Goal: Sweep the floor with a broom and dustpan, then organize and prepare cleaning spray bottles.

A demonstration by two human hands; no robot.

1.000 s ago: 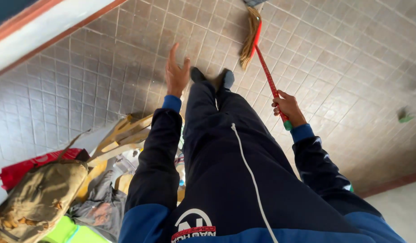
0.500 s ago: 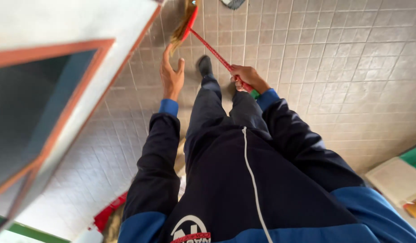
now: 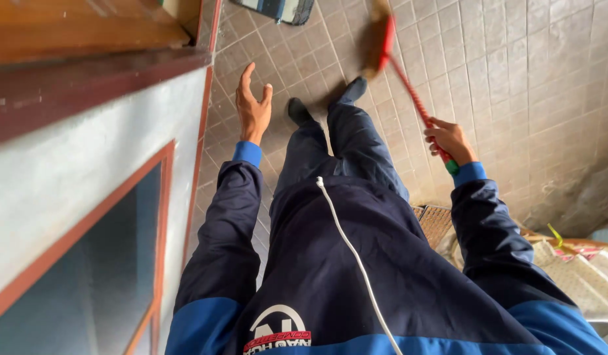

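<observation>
My right hand (image 3: pixel 450 139) grips the red handle of a broom (image 3: pixel 409 92) near its green end. The straw-coloured broom head (image 3: pixel 375 41) rests on the tiled floor ahead of my black shoes (image 3: pixel 327 102). My left hand (image 3: pixel 253 108) is held out empty with fingers spread, close to the wall on the left. Both arms wear dark navy sleeves with blue cuffs.
A grey wall with a red-brown framed window (image 3: pixel 87 263) fills the left side, with a wooden ledge (image 3: pixel 87 29) above. The floor (image 3: pixel 514 79) is brownish square tile. Woven mats and a sack (image 3: pixel 580 263) lie at the lower right. A dark object (image 3: pixel 281 8) sits at the top edge.
The view has swung so the wall and window now fill the left. The broom has shifted from the upper left to ahead and right of my feet. My left hand stays spread.
</observation>
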